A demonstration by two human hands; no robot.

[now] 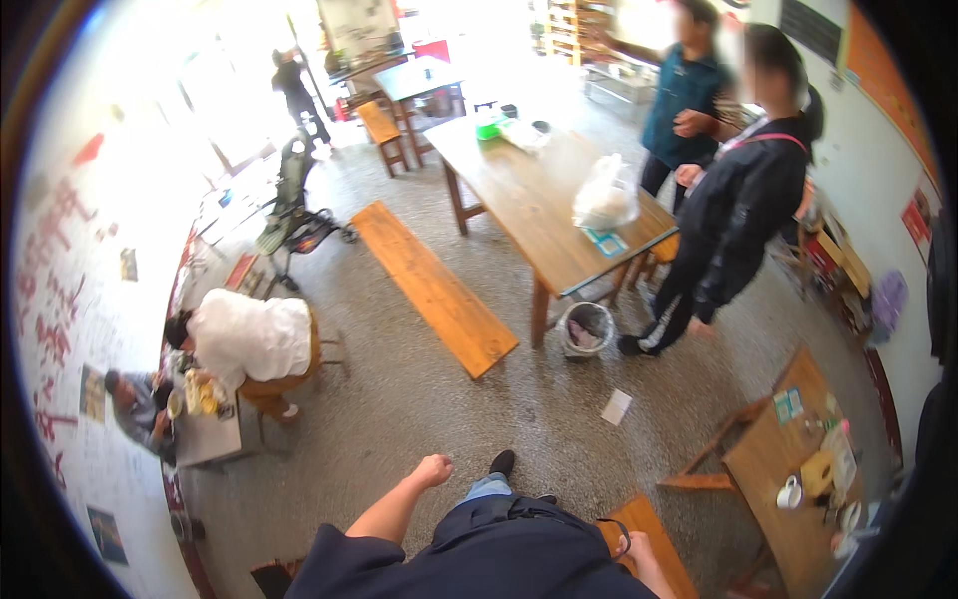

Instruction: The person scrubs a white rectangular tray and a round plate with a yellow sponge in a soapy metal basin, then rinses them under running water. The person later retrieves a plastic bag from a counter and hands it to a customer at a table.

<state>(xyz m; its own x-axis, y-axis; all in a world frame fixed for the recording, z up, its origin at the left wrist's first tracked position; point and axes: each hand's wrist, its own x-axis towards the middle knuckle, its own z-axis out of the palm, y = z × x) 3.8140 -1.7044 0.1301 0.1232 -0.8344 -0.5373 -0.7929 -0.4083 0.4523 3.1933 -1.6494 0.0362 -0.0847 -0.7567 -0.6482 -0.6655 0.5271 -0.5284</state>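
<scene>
My left hand [433, 470] hangs in front of my body, its fingers curled closed with nothing visible in them. Low at my right side, my right hand [639, 547] is closed around a thin dark strap [626, 534] that curves out from near my waist; part of its fingers is hidden. Below that hand lies an orange-brown wooden bench [654, 529]. My dark shirt [499, 559] fills the lower edge, and one dark shoe [503, 462] shows on the floor ahead.
A long bench [429, 285] crosses the floor ahead. Beyond stands a wooden table [519, 205] with a white plastic bag [606, 195]; a bin [586, 329] sits below. Two people stand right of it. Diners sit left, near a stroller [289, 205]. A cluttered table [758, 464] is at right.
</scene>
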